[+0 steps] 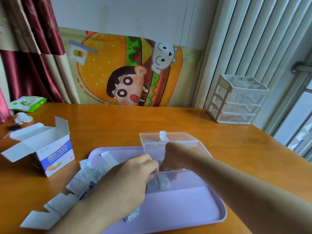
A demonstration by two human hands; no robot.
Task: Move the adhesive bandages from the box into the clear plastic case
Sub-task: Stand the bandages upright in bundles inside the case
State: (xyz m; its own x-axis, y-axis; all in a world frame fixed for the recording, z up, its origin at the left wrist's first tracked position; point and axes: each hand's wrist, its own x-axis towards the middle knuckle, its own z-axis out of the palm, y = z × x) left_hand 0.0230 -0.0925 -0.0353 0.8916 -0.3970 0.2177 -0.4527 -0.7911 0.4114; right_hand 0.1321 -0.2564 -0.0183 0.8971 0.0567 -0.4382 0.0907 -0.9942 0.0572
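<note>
The white and blue bandage box [50, 151] stands open on the left of the wooden table. A clear plastic case [179, 179] sits on a lilac tray [194, 210], its lid [168, 138] tipped back. Both hands meet over the case's left end. My left hand [128, 178] curls its fingers over wrapped bandages [162, 182] at the case wall. My right hand [170, 159] is bent down into the case, and its fingertips are hidden. More wrapped bandages [87, 176] lie in a loose pile on the tray's left edge.
Folded white paper strips [50, 211] trail off the tray toward the front left. A white drawer organiser [236, 100] stands at the back right. A green wipes packet [27, 103], crumpled tissue [23, 117] and keys [14, 127] lie at the back left.
</note>
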